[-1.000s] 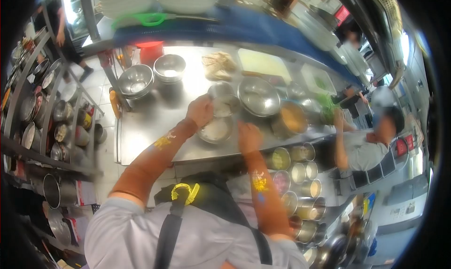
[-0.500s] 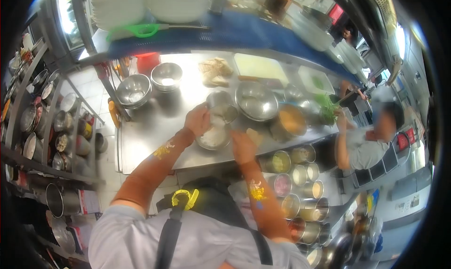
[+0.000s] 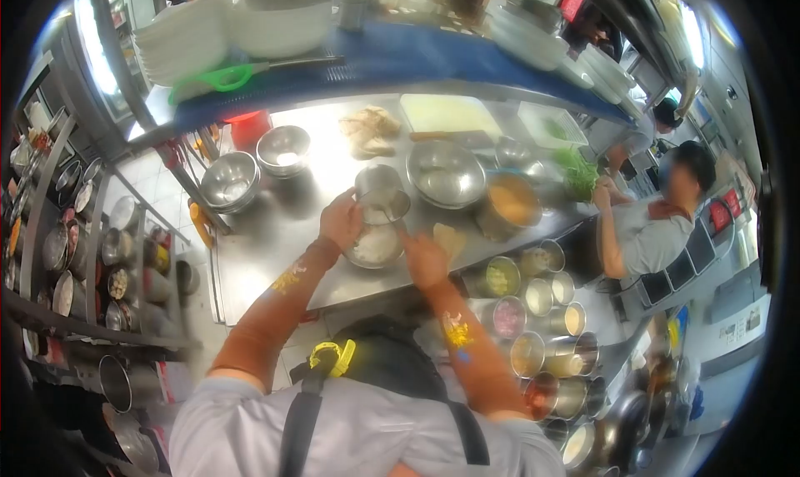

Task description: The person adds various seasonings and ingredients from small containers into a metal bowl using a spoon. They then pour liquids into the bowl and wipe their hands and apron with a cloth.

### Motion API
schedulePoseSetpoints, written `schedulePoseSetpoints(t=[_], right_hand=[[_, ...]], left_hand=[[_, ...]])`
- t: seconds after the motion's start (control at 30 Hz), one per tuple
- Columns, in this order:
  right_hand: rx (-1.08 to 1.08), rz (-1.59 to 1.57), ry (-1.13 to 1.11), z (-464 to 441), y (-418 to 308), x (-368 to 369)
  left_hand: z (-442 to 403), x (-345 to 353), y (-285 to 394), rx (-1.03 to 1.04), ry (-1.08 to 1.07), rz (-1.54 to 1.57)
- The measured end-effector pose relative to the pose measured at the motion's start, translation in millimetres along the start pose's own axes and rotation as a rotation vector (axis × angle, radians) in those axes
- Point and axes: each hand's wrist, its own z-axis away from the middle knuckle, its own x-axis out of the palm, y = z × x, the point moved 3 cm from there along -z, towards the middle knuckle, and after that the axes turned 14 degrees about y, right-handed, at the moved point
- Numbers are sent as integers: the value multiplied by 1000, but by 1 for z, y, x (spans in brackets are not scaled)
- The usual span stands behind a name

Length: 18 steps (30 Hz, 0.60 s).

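My left hand (image 3: 340, 217) is closed on the side of a metal pot (image 3: 377, 182), tipped with its mouth toward me. Below that mouth is a metal bowl (image 3: 372, 250) with white contents that look like flour or paste. My right hand (image 3: 426, 259) is closed at the bowl's right side. A thin tool seems to run from its fingers up toward the pot's mouth, but its kind is too blurred to make out. Beside this hand a pale flat piece (image 3: 450, 242) lies on the steel table (image 3: 275, 264).
A large steel bowl (image 3: 446, 174) and a pot of orange contents (image 3: 509, 204) stand to the right. Stacked bowls (image 3: 229, 181) are at left, a cloth (image 3: 369, 130) and a cutting board (image 3: 450, 115) behind. A co-worker (image 3: 658, 214) handles green leaves (image 3: 575, 171).
The whole view has shifted slightly. My left hand still tips the pot above the bowl, and my right hand stays close by. A further person has come into view at the right.
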Motion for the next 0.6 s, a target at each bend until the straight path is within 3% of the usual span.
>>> schedulePoseSetpoints(t=[0.07, 0.2, 0.3, 0.47, 0.6], right_hand=[[-13, -72, 45, 4, 0, -10], [54, -2, 63, 5, 15, -1], [25, -149, 155, 10, 11, -1], [114, -227, 74, -2, -9, -8], [26, -131, -17, 14, -2, 8]], left_hand=[[0, -1, -4, 107, 43, -37], [5, 0, -5, 44, 26, -35], [3, 0, -3, -3, 16, -30], [5, 2, -1, 18, 24, -26], [3, 2, -2, -25, 28, -14]])
